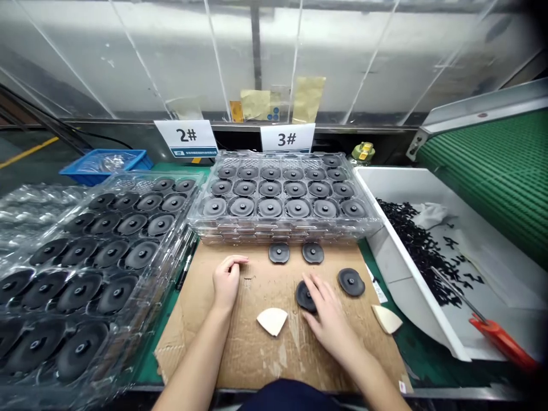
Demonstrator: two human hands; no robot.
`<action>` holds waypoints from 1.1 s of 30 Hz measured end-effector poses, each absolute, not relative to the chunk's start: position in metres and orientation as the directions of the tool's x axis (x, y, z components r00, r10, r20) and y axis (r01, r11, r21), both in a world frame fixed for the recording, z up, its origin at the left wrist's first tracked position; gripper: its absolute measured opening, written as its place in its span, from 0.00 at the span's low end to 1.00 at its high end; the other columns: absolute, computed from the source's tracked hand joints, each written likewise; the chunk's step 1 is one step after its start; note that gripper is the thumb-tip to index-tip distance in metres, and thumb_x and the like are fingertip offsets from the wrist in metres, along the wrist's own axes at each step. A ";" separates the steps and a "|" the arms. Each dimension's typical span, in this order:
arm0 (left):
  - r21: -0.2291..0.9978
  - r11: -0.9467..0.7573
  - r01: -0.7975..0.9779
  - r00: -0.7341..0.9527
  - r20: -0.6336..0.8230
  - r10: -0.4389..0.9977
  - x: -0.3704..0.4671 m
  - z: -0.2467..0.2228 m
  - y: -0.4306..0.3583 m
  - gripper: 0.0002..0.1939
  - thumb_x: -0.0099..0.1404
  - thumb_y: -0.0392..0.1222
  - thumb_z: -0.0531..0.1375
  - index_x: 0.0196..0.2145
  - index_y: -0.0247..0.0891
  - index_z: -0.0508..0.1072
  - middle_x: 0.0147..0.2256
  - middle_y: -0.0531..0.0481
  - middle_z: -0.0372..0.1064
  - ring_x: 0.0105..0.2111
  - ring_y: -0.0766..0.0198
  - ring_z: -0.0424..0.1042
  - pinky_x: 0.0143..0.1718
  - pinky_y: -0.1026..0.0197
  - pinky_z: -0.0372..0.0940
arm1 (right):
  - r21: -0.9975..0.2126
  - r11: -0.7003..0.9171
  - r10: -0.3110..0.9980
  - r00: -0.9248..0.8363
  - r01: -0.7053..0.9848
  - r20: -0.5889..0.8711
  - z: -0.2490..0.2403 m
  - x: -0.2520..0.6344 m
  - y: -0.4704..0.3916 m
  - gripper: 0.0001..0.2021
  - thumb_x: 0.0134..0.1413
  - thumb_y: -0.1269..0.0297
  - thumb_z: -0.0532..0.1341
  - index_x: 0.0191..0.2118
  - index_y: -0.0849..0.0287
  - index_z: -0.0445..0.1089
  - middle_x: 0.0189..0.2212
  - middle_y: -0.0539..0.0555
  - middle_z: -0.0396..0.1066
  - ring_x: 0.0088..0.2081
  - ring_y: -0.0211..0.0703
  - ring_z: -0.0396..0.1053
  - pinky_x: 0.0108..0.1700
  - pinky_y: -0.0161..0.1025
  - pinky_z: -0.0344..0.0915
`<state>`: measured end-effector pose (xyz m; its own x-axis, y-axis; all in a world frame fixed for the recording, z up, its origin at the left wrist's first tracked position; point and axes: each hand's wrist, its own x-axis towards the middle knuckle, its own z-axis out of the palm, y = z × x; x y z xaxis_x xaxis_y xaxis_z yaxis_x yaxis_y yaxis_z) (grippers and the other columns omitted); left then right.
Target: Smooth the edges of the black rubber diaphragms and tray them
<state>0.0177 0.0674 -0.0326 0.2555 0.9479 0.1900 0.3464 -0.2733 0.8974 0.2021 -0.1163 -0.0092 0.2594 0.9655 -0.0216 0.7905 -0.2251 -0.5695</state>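
Note:
My right hand (325, 311) has its fingers on a black round part (303, 297) that lies on the cardboard sheet (257, 274). My left hand (228, 278) rests on the cardboard to the left, fingers curled; whether anything is inside them cannot be seen. Two black discs (279, 253) lie side by side near the sheet's back edge, and another disc (351, 282) is right of my right hand. Between my hands sits a cream wedge-shaped piece (272, 321). A second cream wedge (387, 319) lies at the right edge of the cardboard.
Stacked clear trays (282, 228) of black discs stand behind the cardboard. More filled trays (160, 268) are on the left, near a blue bin (88, 179). At right, a white bin (411, 274) holds small black pieces and a red-handled tool (505, 342).

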 end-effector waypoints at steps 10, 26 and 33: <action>0.847 -0.319 0.425 0.260 0.224 0.939 0.021 -0.030 0.062 0.13 0.63 0.45 0.54 0.43 0.35 0.68 0.42 0.46 0.68 0.38 0.62 0.69 0.39 0.53 0.67 | -0.816 -0.182 0.970 0.237 0.549 -0.057 0.005 0.208 -0.136 0.25 0.54 0.64 0.55 0.58 0.51 0.54 0.55 0.56 0.55 0.56 0.50 0.54 0.56 0.49 0.56; 0.484 -0.875 0.014 0.858 0.444 0.259 0.035 0.033 -0.079 0.27 0.62 0.35 0.56 0.57 0.37 0.54 0.57 0.38 0.56 0.59 0.49 0.50 0.55 0.42 0.55 | -0.661 -0.334 0.925 -0.101 -0.672 -0.365 0.029 0.200 -0.170 0.27 0.47 0.46 0.62 0.52 0.52 0.65 0.52 0.57 0.63 0.54 0.51 0.59 0.55 0.46 0.55; 0.328 -0.943 0.060 0.864 0.455 0.213 0.020 0.033 -0.076 0.24 0.62 0.36 0.57 0.55 0.38 0.59 0.52 0.44 0.64 0.58 0.54 0.52 0.53 0.48 0.58 | -0.686 -0.410 0.887 -0.090 -0.601 -0.452 0.031 0.185 -0.166 0.28 0.48 0.44 0.60 0.52 0.57 0.66 0.52 0.60 0.63 0.56 0.51 0.57 0.58 0.48 0.49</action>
